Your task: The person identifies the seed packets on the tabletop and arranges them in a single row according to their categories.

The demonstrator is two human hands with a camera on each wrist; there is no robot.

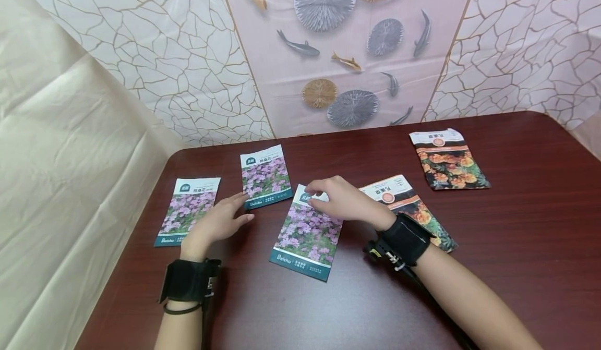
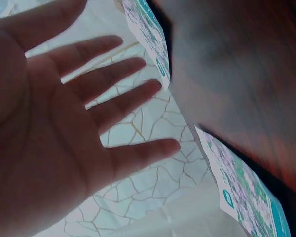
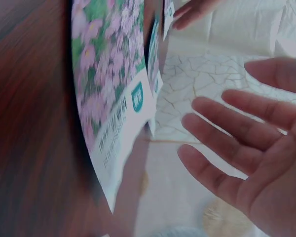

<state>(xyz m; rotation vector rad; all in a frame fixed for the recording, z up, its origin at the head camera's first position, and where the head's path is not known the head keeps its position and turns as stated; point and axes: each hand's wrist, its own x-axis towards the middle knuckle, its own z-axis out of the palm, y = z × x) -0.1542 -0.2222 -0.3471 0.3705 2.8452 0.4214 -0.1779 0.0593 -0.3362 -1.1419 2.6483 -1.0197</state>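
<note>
My left hand [image 1: 217, 220] hovers with spread fingers between two purple-flower seed packets. One packet [image 1: 265, 177] lies towards the back, its left edge at the fingertips. The other packet [image 1: 190, 212] lies at far left, partly hidden by the hand. In the left wrist view the palm [image 2: 54, 123] holds nothing. Above the white top edge of a third purple-flower packet [image 1: 307, 235] is my right hand [image 1: 345, 200], its fingers loosely bent. The right wrist view shows these fingers [image 3: 232, 121] apart from that packet's top, the palm bare. An orange-flower packet [image 1: 422, 215] lies partly behind the right wrist.
Another orange-flower packet [image 1: 449, 163] lies at the back right of the dark red table [image 1: 530, 225]. A patterned cloth [image 1: 197, 73] hangs along the table's back edge, and a plain cream cloth [image 1: 61, 183] borders the left side. Both wrists wear black straps with cables.
</note>
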